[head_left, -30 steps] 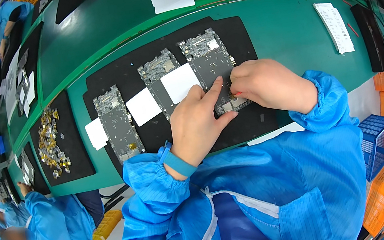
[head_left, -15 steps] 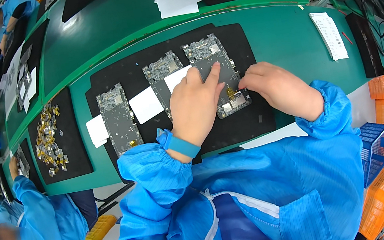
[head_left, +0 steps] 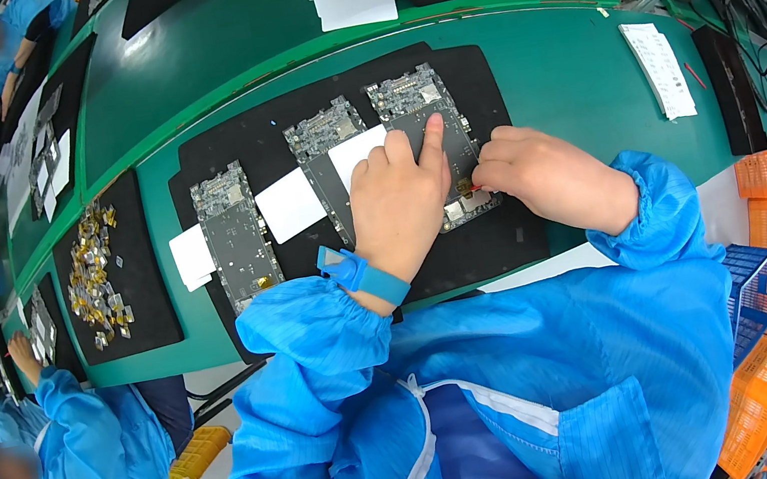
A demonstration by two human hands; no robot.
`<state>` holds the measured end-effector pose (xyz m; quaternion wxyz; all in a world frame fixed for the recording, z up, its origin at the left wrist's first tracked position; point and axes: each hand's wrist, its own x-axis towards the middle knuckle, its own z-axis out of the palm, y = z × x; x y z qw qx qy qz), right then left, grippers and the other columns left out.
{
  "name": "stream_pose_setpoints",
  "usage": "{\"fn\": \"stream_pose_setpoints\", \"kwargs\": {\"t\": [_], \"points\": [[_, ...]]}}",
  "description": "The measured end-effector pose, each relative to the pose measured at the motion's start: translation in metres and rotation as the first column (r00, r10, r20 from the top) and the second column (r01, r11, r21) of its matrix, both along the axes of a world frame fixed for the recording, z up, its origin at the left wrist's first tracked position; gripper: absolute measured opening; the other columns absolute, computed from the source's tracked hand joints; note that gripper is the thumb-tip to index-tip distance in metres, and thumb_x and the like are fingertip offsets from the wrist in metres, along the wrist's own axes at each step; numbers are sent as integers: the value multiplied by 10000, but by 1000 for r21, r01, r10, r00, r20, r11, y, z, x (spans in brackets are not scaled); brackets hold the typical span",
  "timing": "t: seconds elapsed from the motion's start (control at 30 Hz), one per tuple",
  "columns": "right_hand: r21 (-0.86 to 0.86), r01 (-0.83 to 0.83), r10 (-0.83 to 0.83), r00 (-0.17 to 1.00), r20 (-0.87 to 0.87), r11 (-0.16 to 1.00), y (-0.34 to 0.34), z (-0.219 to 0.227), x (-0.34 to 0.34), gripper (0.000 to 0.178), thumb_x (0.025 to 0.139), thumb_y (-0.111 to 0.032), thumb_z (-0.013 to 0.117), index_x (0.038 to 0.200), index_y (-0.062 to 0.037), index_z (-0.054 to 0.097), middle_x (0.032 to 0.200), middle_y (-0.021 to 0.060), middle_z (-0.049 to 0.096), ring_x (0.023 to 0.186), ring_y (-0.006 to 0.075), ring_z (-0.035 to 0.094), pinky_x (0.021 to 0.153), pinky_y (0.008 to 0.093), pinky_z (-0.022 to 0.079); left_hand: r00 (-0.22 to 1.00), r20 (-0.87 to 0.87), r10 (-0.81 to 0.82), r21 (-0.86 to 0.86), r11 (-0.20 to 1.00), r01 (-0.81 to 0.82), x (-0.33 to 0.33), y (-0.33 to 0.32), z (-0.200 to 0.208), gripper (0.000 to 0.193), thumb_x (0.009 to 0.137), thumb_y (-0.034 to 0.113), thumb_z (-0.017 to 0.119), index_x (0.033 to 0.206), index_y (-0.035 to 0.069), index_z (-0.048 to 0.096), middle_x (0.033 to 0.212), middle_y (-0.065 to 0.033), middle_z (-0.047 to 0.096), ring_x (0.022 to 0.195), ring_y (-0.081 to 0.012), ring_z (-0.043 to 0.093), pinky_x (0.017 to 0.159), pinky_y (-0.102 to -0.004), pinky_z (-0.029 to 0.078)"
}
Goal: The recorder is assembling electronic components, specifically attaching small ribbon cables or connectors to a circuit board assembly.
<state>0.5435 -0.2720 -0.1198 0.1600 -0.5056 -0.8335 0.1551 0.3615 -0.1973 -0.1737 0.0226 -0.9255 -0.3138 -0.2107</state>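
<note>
Under my left hand (head_left: 394, 195) lies a dark circuit board (head_left: 407, 93), the rightmost of three in a row. The left index finger is stretched along its face while the other fingers bend, and the hand grips nothing. Over the board's lower right edge, my right hand (head_left: 543, 174) has its fingertips pinched together. A small reddish bit shows at those fingertips, too small to name. A middle circuit board (head_left: 321, 133) is partly covered by my left hand. The left circuit board (head_left: 237, 239) carries a yellow tape patch near its lower end. A blue strap circles my left wrist.
The boards lie on a black mat (head_left: 479, 81) on the green bench. White cards (head_left: 290, 206) sit between them. Yellow-taped small parts (head_left: 96, 277) cover another mat at left. Paper sheets (head_left: 657, 72) and a long black box (head_left: 729, 90) are at right. A co-worker (head_left: 97, 440) sits at left.
My right fingertips have moved slightly left and down onto the board's lower part. The yellow patch there is now mostly hidden. My left hand has shifted slightly right, its thumb drawn in.
</note>
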Motion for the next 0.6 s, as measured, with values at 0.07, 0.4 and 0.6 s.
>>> {"fn": "stream_pose_setpoints", "kwargs": {"t": [0.07, 0.4, 0.6], "points": [[25, -40, 39, 999, 19, 999, -1, -1, 0, 57, 761, -62, 562, 798, -30, 591, 792, 82, 572, 837, 262, 543, 757, 347, 469, 1000, -8, 6, 8, 1000, -6, 1, 0, -1, 451, 833, 231, 671, 1277, 182, 609, 805, -78, 485, 656, -227, 542, 567, -362, 445], [69, 224, -213, 967, -141, 972, 7, 18, 12, 110, 854, -61, 585, 951, -21, 617, 926, 131, 620, 865, 306, 587, 768, 399, 473, 930, 356, 91, -448, 890, 84, -15, 5, 33, 474, 895, 170, 615, 1352, 96, 515, 886, -112, 526, 705, -228, 555, 621, -358, 474], [-388, 186, -384, 757, -529, 902, -1, 31, -13, 162, 945, -114, 556, 1088, -41, 531, 894, 100, 592, 806, 188, 587, 719, 310, 473, 643, 465, 608, -661, -245, 710, -58, 11, 66, 583, 1032, 414, 334, 1398, -38, 382, 1103, -134, 564, 1012, -214, 556, 850, -331, 450]]}}
